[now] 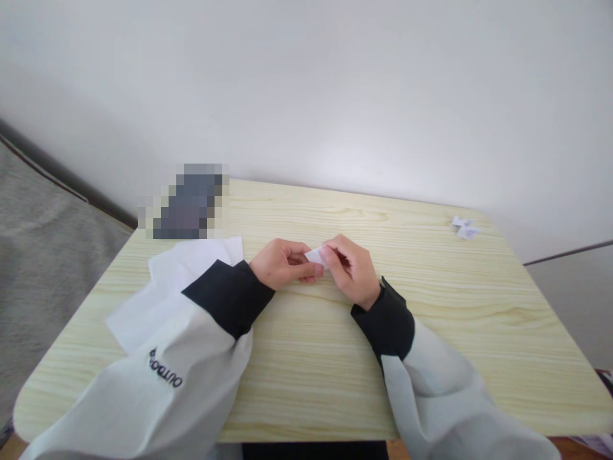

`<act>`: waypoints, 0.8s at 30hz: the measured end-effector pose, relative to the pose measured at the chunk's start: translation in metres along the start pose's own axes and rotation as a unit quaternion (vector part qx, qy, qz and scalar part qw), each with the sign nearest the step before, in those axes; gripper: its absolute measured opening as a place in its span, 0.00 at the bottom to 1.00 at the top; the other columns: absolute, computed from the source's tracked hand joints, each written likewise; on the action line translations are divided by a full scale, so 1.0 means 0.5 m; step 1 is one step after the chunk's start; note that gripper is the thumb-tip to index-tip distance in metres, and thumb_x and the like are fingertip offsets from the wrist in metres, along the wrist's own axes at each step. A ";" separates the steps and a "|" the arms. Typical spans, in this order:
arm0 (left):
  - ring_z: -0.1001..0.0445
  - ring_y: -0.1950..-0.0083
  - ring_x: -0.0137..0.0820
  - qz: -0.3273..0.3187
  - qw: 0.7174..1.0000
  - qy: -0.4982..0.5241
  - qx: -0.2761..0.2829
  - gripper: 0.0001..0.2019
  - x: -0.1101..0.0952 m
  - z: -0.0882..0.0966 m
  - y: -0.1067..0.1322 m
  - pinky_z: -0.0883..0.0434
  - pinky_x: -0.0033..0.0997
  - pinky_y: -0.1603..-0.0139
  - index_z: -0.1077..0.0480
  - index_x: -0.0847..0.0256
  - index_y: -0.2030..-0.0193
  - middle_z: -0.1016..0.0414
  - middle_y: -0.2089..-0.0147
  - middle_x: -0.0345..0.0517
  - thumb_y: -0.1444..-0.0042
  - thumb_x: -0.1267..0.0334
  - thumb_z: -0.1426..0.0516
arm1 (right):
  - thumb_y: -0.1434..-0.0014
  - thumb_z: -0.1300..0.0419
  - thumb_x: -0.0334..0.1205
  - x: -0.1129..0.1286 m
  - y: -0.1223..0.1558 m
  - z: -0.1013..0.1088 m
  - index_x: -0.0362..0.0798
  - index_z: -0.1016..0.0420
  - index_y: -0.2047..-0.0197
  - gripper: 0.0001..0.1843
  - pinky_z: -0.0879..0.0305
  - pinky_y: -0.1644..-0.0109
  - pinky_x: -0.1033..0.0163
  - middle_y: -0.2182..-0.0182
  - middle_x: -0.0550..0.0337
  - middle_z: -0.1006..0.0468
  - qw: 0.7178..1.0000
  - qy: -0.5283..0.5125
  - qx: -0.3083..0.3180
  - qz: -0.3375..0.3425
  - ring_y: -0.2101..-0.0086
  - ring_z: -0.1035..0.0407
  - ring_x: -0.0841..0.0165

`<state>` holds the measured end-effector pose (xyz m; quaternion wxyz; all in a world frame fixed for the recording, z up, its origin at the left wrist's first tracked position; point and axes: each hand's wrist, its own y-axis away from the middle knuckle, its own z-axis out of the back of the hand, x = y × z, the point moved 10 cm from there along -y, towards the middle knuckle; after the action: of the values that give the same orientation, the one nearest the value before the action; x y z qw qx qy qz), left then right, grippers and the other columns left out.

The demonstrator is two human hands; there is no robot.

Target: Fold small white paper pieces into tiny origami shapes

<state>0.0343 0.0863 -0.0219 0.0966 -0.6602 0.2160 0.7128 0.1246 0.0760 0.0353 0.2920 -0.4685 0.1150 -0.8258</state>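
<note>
A small folded piece of white paper (314,255) is held just above the middle of the table. My left hand (286,265) grips its lower left side between thumb and fingers. From the right, my right hand (352,268) pinches the other end of the same paper. The fingers cover part of it, so its full shape is hidden. Several white paper sheets (167,278) lie overlapping at the left, partly under my left sleeve.
The light wood-grain table (445,358) stands against a white wall (335,96). Small folded white papers (465,228) rest near its far right corner. A dark, pixelated flat object (189,204) lies at the back left. Grey fabric (48,275) is beyond the left edge.
</note>
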 end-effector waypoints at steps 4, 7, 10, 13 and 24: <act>0.25 0.75 0.27 -0.002 1.000 -0.001 -0.002 0.14 -0.002 -0.003 0.001 0.27 0.24 0.71 0.27 0.65 0.75 0.23 0.77 0.42 0.56 0.53 0.38 | 0.39 0.50 0.37 0.007 -0.002 0.008 0.46 0.32 0.70 0.10 0.43 0.71 0.67 0.76 0.62 0.32 1.000 0.015 -0.021 0.016 0.75 0.40 0.74; 0.25 0.75 0.27 -0.001 1.000 -0.006 -0.003 0.15 0.000 -0.004 0.001 0.27 0.23 0.71 0.26 0.65 0.74 0.23 0.76 0.42 0.56 0.52 0.38 | 0.39 0.50 0.36 0.004 -0.002 0.006 0.45 0.32 0.70 0.10 0.43 0.71 0.68 0.76 0.62 0.33 1.000 0.002 -0.018 0.010 0.75 0.40 0.75; 0.25 0.75 0.27 -0.007 1.000 -0.008 -0.001 0.17 -0.002 -0.006 0.001 0.27 0.23 0.71 0.26 0.66 0.74 0.23 0.76 0.43 0.56 0.50 0.38 | 0.39 0.50 0.37 -0.006 -0.001 0.002 0.45 0.33 0.70 0.10 0.43 0.71 0.68 0.76 0.62 0.33 1.000 -0.023 -0.011 -0.016 0.75 0.39 0.75; 0.26 0.76 0.27 -0.025 0.999 -0.022 -0.014 0.20 -0.013 -0.001 0.003 0.27 0.24 0.72 0.27 0.66 0.74 0.24 0.78 0.44 0.53 0.47 0.41 | 0.39 0.50 0.40 -0.022 0.003 -0.005 0.46 0.33 0.69 0.10 0.42 0.72 0.68 0.76 0.62 0.31 0.997 -0.050 -0.001 -0.055 0.76 0.38 0.74; 0.25 0.75 0.29 -0.074 0.994 -0.027 -0.074 0.20 -0.032 0.029 0.008 0.26 0.27 0.71 0.27 0.65 0.72 0.23 0.75 0.45 0.50 0.46 0.43 | 0.38 0.51 0.41 -0.015 0.001 -0.006 0.46 0.33 0.72 0.13 0.46 0.74 0.68 0.79 0.64 0.36 0.999 -0.022 0.009 -0.045 0.78 0.43 0.76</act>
<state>0.0214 0.0914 -0.0050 0.1056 -0.6601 0.1100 0.7355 0.1251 0.0799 0.0283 0.2611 -0.4886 0.0793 -0.8287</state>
